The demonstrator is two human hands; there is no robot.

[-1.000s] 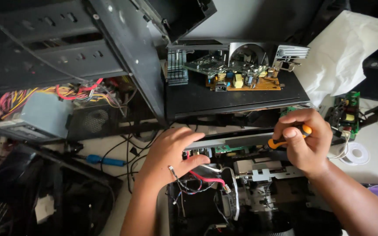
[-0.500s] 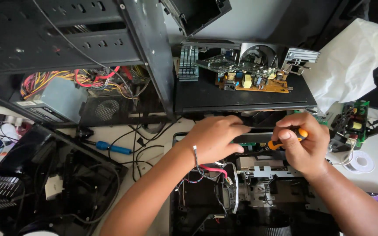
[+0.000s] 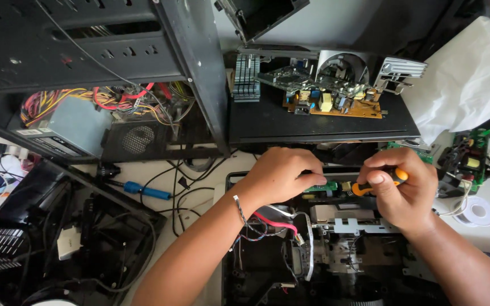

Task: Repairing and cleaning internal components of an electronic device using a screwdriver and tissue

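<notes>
An orange-handled screwdriver (image 3: 380,182) was gripped tightly in the right hand (image 3: 404,190), over the rear edge of an opened black device (image 3: 336,249). The left hand (image 3: 279,175) was laid flat on that edge, fingers curled, nothing clearly held. Little free room was left: a dark shelf (image 3: 313,122) pressed close behind, a computer case (image 3: 86,73) at left. A blue screwdriver (image 3: 143,190) was seen on the cluttered white table (image 3: 199,195).

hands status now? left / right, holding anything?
Left hand: curled, fingers down on the opened device, nothing visibly held.
Right hand: closed around an orange-handled screwdriver.
</notes>
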